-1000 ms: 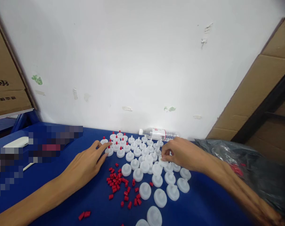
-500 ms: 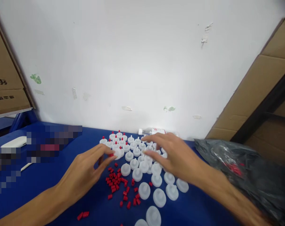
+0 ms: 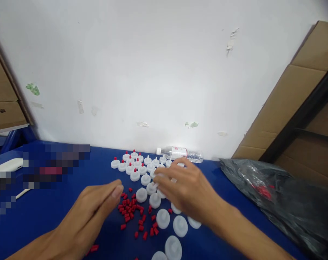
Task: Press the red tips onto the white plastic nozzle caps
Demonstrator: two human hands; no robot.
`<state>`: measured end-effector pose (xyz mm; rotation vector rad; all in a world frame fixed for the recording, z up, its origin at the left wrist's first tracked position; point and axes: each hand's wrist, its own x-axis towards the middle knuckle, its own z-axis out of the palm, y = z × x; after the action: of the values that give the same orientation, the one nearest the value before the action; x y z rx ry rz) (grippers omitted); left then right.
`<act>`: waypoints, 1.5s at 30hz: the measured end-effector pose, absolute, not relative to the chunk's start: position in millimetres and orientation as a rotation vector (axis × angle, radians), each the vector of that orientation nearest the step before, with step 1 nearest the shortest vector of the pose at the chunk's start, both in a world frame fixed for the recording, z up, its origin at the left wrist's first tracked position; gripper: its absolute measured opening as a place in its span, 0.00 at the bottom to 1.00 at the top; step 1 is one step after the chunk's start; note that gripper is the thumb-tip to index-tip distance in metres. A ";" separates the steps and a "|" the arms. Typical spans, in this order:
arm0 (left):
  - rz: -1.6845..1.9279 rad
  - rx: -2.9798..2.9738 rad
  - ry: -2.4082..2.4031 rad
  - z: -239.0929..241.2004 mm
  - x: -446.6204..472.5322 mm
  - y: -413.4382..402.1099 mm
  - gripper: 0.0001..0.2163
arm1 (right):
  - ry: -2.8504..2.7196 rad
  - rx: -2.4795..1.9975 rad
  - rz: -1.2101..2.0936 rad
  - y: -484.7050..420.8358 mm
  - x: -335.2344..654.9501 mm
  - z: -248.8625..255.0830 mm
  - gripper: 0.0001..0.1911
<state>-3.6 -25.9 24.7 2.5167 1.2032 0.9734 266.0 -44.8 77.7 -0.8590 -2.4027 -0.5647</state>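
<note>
Many white round nozzle lids [image 3: 141,195] lie spread over the blue table, spouts up. At the back left, a cluster of them carries small red tips, including a front red-tipped lid [image 3: 135,176]. My left hand [image 3: 98,206] hovers left of a heap of loose red caps [image 3: 130,208]. Its thumb and fingers are pressed together, and whatever they may hold is hidden. My right hand [image 3: 184,182] reaches over the plain white lids with fingers stretched and slightly bent, covering several of them. No held lid shows in it.
A clear plastic bottle [image 3: 180,153] lies along the white wall [image 3: 153,72]. A dark plastic bag [image 3: 283,202] with red bits showing is on the right, beside cardboard [image 3: 277,108]. At the left are a white object [image 3: 8,165] and a pixelated patch.
My left hand has let go of the red-tipped lid, which now stands with its cluster, and has drawn back toward me. My right hand has moved left and lower over the lids.
</note>
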 end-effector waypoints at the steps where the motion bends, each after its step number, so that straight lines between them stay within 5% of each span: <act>1: 0.959 2.456 1.186 29.7 -3.8 -22.8 0.24 | -2.364 -0.999 -0.456 -40.2 275.1 81.5 0.07; 5: 0.956 2.567 1.237 33.7 -4.5 -4.7 0.18 | -2.123 -1.512 -0.225 -24.6 304.8 93.5 0.07; 14: 0.777 2.609 1.249 8.6 -10.7 17.6 0.15 | -2.221 -1.778 -0.025 -11.1 322.8 92.7 0.06; 31: 0.710 2.603 1.288 8.1 -9.9 16.1 0.22 | -2.325 -1.781 0.128 -8.3 323.4 82.1 0.07; 45: 0.961 2.497 1.150 12.1 -15.4 30.8 0.11 | -2.203 -1.511 -0.125 -28.0 296.5 95.7 0.11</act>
<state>-15.4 30.8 12.1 2.4973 1.1497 0.9606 296.5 -28.0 95.7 -1.5113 -2.2033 -0.1248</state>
